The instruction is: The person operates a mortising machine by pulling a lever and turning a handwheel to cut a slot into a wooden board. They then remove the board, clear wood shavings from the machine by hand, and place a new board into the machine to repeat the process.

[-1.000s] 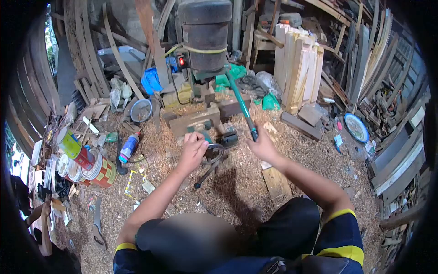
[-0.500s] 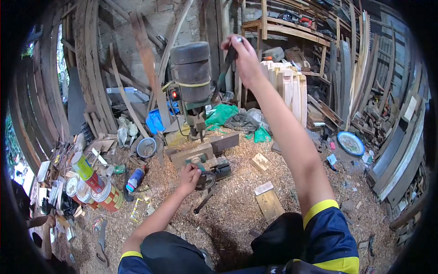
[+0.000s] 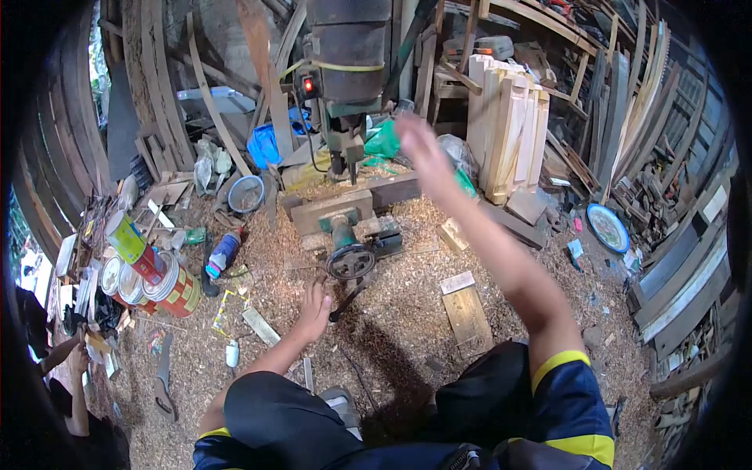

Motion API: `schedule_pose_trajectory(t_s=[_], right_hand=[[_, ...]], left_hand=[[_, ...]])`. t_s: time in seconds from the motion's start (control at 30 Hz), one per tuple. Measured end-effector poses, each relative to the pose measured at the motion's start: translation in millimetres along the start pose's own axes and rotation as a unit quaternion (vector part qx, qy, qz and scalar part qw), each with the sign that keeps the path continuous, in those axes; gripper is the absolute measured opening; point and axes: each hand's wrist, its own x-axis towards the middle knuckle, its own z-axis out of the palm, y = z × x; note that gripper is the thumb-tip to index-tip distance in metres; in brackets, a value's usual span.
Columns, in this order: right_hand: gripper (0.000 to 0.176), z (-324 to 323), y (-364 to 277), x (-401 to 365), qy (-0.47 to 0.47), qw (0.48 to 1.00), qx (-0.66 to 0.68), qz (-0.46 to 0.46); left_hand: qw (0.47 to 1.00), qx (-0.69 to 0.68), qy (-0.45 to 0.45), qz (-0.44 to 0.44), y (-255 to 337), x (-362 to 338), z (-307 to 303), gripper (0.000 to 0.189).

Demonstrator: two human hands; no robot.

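My left hand (image 3: 315, 312) is open, fingers stretched forward over the shavings, just below and left of the vise handwheel (image 3: 350, 262) and beside its dark lever (image 3: 351, 300). My right hand (image 3: 423, 149), smeared by motion, is in the air right of the drilling machine's bit (image 3: 353, 171); its fingers are too blurred to read. Above it, the machine's long feed lever (image 3: 409, 47) slants upward, apart from the hand. A wooden block (image 3: 333, 213) sits at the vise below the bit. The machine's grey motor housing (image 3: 350, 43) rises behind, with a lit red switch (image 3: 308, 84).
Wood shavings cover the ground. Paint buckets (image 3: 174, 291), a spray can (image 3: 225, 254) and a handsaw (image 3: 164, 376) are on the left. A wood offcut (image 3: 468, 316) lies ahead of my right knee. Pale timber pieces (image 3: 511, 125) stand at right. Another person's hands (image 3: 78, 352) show far left.
My right hand has come off the feed lever and moved down. My left hand has left the handwheel and drawn back toward me. The view has tilted downward.
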Motion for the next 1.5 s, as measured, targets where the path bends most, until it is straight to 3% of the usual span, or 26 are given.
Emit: schedule_pose_trajectory(t_s=[0.07,0.1,0.13,0.23,0.3,0.5,0.53,0.63,0.8,0.87,1.0,1.07,1.23,1.4,1.5], right_hand=[[0.056,40.6,52.4,-77.7,-0.097,0.991,-0.041,0.087],[0.066,52.8,53.2,-107.7,-0.181,0.980,-0.021,0.085],[0.076,58.5,50.4,-121.5,-0.292,0.943,-0.115,0.106],[0.082,80.5,56.0,-135.7,-0.335,0.937,-0.080,0.056],[0.082,84.4,50.8,-135.1,-0.343,0.933,-0.083,0.072],[0.081,81.0,62.6,-133.4,-0.362,0.926,-0.012,0.109],[0.081,80.7,61.9,-134.9,-0.365,0.924,-0.004,0.118],[0.082,79.5,63.9,-135.4,-0.372,0.919,0.004,0.130],[0.086,79.8,70.4,-134.7,-0.375,0.918,0.027,0.127],[0.088,81.5,70.9,-134.7,-0.373,0.918,0.041,0.128],[0.099,82.5,68.5,-132.3,-0.379,0.915,0.041,0.129],[0.106,80.8,65.8,-131.3,-0.378,0.916,0.038,0.130],[0.107,77.7,59.4,-129.5,-0.389,0.906,0.039,0.160],[0.106,81.7,65.6,-130.1,-0.388,0.909,0.045,0.147],[0.105,81.7,65.2,-130.4,-0.383,0.912,0.050,0.136]], left_hand=[[1.000,0.021,-0.018,-0.008,-11.1,-2.5,14.6,0.070],[0.998,0.045,-0.035,-0.011,-15.5,-3.9,21.1,0.069],[0.998,0.039,-0.032,-0.031,-3.8,-4.9,20.6,0.067],[0.996,0.052,-0.018,-0.076,-5.0,0.2,42.6,0.067],[0.998,0.012,-0.007,-0.062,-17.3,7.2,59.3,0.069],[0.981,0.000,-0.185,-0.065,-15.9,8.9,69.6,0.080],[0.983,-0.071,-0.154,-0.072,-28.9,12.0,77.4,0.079],[0.981,-0.105,-0.092,-0.138,-37.0,16.0,77.4,0.077],[0.981,-0.044,-0.104,-0.157,-32.4,16.1,73.4,0.076],[0.985,0.112,-0.131,-0.007,-36.2,13.4,88.3,0.069],[0.973,0.134,-0.179,-0.051,-40.7,21.0,95.7,0.070],[0.982,0.042,-0.161,-0.083,-38.1,14.8,87.8,0.072],[0.985,0.067,-0.143,-0.075,-22.4,11.5,85.3,0.074],[0.981,0.113,-0.151,-0.045,-27.8,14.6,102.1,0.082],[0.981,0.121,-0.149,-0.027,-40.9,14.6,104.1,0.078]])
